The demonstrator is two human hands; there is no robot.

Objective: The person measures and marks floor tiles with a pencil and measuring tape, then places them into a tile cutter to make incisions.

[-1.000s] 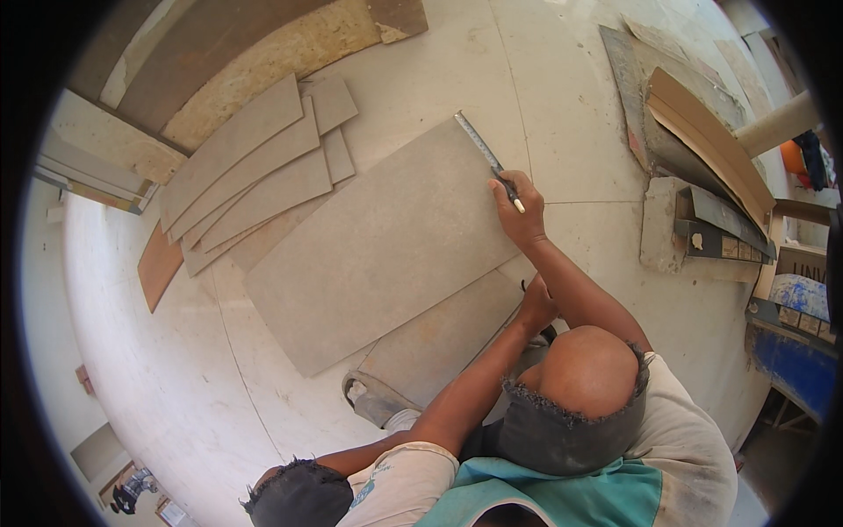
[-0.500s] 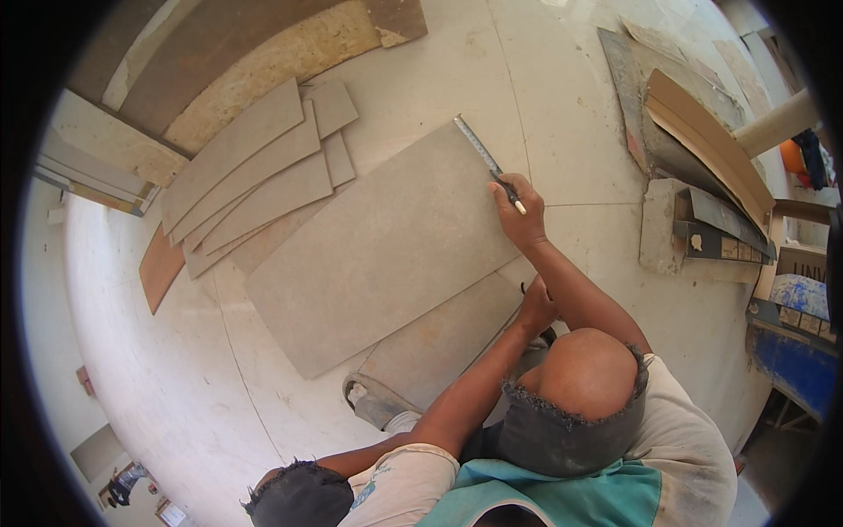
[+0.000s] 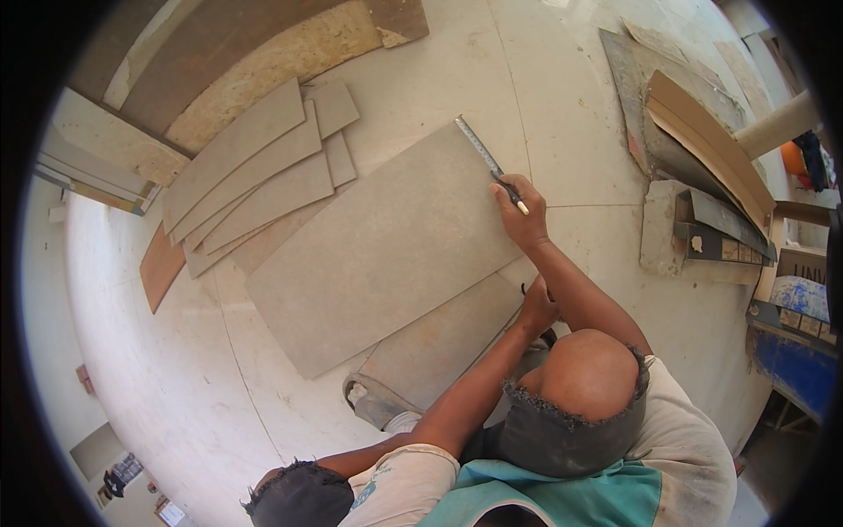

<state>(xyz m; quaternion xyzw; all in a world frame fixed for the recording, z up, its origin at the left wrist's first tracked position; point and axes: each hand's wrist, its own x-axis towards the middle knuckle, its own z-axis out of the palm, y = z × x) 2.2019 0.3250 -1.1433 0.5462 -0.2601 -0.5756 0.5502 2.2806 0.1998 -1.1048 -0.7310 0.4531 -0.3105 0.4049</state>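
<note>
Right hand (image 3: 524, 212): thumb and fingers closed together around a dark marker pen (image 3: 512, 195) with a pale end, at the near end of the measuring rule; the hand sits by the tile's edge at its 2 o'clock end.
Measuring rule (image 3: 477, 143): graduated, narrow; it points from the right hand toward 11 o'clock, its long axis running 11 to 5, along the tile's short edge, its far end at the tile's 12 o'clock corner. Whether the fingers also pinch its near end, I cannot tell.
Large grey tile (image 3: 378, 255): flat, its long axis running 2 to 8 o'clock, so roughly square across the rule; its middle lies toward 8 to 9 o'clock from the right hand.
Left hand (image 3: 537, 309): at 6 o'clock from the right hand, just beside the right forearm and near the tile's 4 o'clock corner; fingers largely hidden, so whether they hold anything cannot be told.
Nearer hand: the right one, for both rule and marked edge side.
Lower slab (image 3: 439, 334): partly covered by the tile, showing at its 5 o'clock side.
Fanned grey tiles (image 3: 255, 171): overlapping, toward 10 o'clock from the large tile.
Shoe (image 3: 373, 400): just beside the lower slab's 8 o'clock end.
</note>
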